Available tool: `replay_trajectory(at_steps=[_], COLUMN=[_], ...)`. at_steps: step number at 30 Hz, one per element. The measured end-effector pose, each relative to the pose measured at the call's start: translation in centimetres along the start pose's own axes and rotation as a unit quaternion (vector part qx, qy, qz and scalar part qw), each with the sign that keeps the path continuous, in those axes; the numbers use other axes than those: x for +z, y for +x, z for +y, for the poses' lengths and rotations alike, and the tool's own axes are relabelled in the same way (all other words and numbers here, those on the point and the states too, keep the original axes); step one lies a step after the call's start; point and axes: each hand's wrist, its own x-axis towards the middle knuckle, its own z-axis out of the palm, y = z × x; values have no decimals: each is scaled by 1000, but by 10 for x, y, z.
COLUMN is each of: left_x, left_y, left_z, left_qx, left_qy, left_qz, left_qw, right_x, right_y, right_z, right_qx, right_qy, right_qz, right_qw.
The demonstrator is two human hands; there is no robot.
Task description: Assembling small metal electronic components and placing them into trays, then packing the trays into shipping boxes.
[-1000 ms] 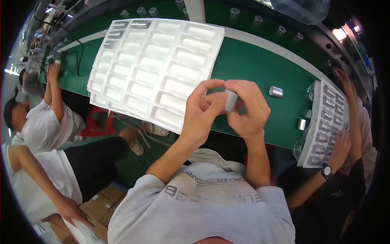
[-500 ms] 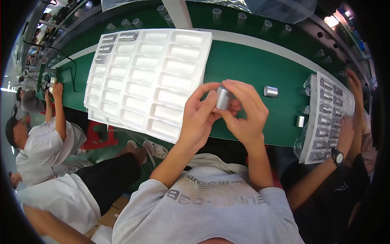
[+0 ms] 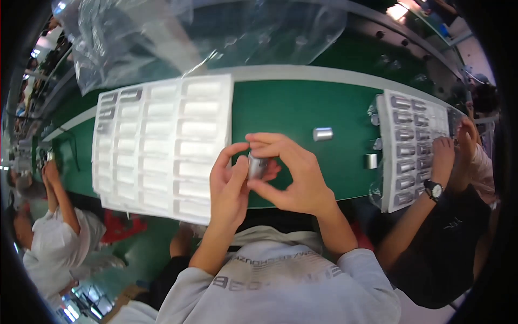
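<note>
Between my two hands I hold a silver metal cylinder, roughly upright and partly covered by fingers. My left hand is closed on its left side, thumb against the metal. From the right, my right hand has its fingers curled over the top and the thumb low on the cylinder. Just left of my hands lies a white tray of molded pockets, with several metal cylinders in its far left corner. To the right, a loose metal cylinder lies on its side on the green table.
Another loose cylinder is near a second tray at the right, filled with several cylinders. A co-worker's hand rests by that tray. Clear plastic sheeting hangs over the far side. More people sit at the left.
My head view has turned, so the table and trays have shifted in the picture. The cylinder remains between both hands, now more covered by fingers.
</note>
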Motion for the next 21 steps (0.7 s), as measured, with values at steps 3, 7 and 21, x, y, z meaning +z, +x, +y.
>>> replay_trajectory(at_steps=[3, 7, 21], left_x=[6, 2, -105], left_y=[2, -3, -45], left_z=[9, 41, 116], left_qx=[-18, 93, 207], left_qy=[35, 123, 196], left_qz=[-7, -51, 240], left_qw=[999, 987, 928], right_x=[-24, -98, -337], right_y=[15, 102, 281], right_z=[6, 23, 258], right_qx=[-14, -54, -138], right_qy=[-33, -213, -724], right_qz=[-85, 168, 30], right_qw=[996, 961, 675])
